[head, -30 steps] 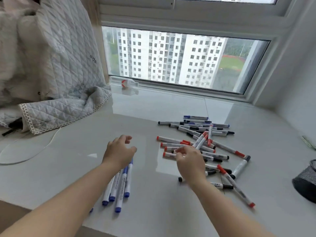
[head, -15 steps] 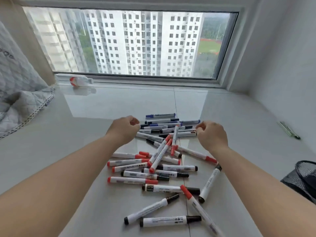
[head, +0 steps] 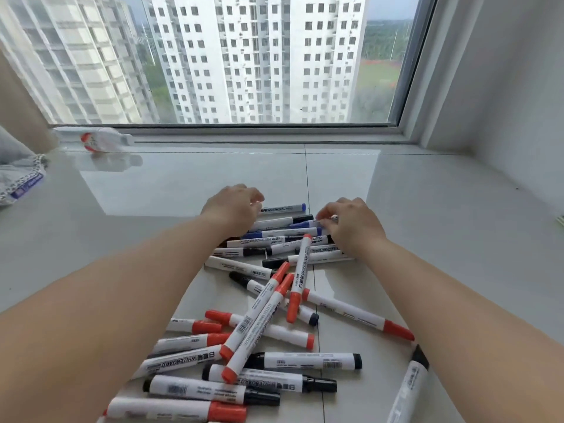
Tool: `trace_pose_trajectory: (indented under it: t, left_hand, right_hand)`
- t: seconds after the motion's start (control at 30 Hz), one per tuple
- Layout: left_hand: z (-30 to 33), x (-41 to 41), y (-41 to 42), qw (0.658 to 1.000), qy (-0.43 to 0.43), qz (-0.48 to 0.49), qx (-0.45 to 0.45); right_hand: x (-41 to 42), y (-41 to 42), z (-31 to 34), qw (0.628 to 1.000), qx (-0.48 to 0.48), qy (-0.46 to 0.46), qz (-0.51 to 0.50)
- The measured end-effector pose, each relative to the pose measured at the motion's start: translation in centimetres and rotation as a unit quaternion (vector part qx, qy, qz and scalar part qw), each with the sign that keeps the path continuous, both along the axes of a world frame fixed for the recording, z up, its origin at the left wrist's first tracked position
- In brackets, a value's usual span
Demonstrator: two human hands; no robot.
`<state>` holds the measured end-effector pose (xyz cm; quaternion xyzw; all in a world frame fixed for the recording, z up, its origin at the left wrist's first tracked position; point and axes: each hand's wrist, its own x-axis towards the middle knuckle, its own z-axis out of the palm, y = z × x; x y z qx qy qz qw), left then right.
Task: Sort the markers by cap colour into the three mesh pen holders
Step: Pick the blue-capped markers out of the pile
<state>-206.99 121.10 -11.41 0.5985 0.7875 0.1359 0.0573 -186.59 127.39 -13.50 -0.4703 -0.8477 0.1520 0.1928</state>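
The right hand (head: pixel 354 224) pinches a blue-capped marker (head: pixel 308 223) with curled fingers (head: pixel 320 215); the left hand (head: pixel 233 207) curls over the far markers, grip unclear. The pile of markers (head: pixel 262 315) lies loose on the glossy counter (head: pixel 152 184) under a window (head: pixel 244 56). Light, stiff, prone to rolling: best pinched mid-barrel.

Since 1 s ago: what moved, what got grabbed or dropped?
The left hand left the blue markers at the near left and reached the far blue-capped markers. The right hand went from the pile's middle to there too, pinching one. The red and black pile looks unmoved.
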Motion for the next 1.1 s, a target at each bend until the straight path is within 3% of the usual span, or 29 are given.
trace_pose_trajectory:
  t: [0.23,0.33,0.47,0.53,0.6,0.73,0.9,0.97,1.1]
  left_hand:
    - [-1.9,0.6,3.7,0.998,0.032,0.002,-0.054]
    - [-1.9,1.0,4.1,0.997,0.034,0.012,-0.062]
    - [-0.8,1.4,3.2,0.998,-0.032,0.035,0.041]
    - [-0.3,1.5,2.3,0.997,-0.051,-0.019,0.06]
    - [0.0,1.7,1.4,0.995,-0.049,-0.084,0.023]
    - [0.1,1.9,0.3,0.985,0.083,-0.138,-0.066]
    - [-0.2,2.6,0.1,0.969,0.193,-0.135,-0.072]
    - [-0.1,2.8,-0.4,0.974,0.178,-0.121,-0.069]
    - [2.3,3.2,-3.0,0.998,0.048,-0.047,0.003]
  right_hand:
    - [0.3,1.2,-1.3,1.0,0.0,-0.011,-0.012]
    - [0.2,1.4,-1.4,0.996,0.023,-0.076,-0.033]
    - [0.3,1.3,-1.0,0.992,0.034,-0.109,-0.048]
    - [0.7,1.1,-0.9,0.995,0.034,-0.08,-0.055]
    - [1.5,0.7,-0.8,0.995,0.042,-0.055,-0.067]
    - [3.4,-0.2,-0.6,0.994,0.056,-0.024,-0.094]
    - [5.6,-1.2,0.1,0.992,0.023,0.065,-0.109]
    - [5.9,-2.3,0.8,0.979,0.014,0.164,-0.12]
    - [5.4,-5.8,3.0,0.952,0.028,0.288,-0.103]
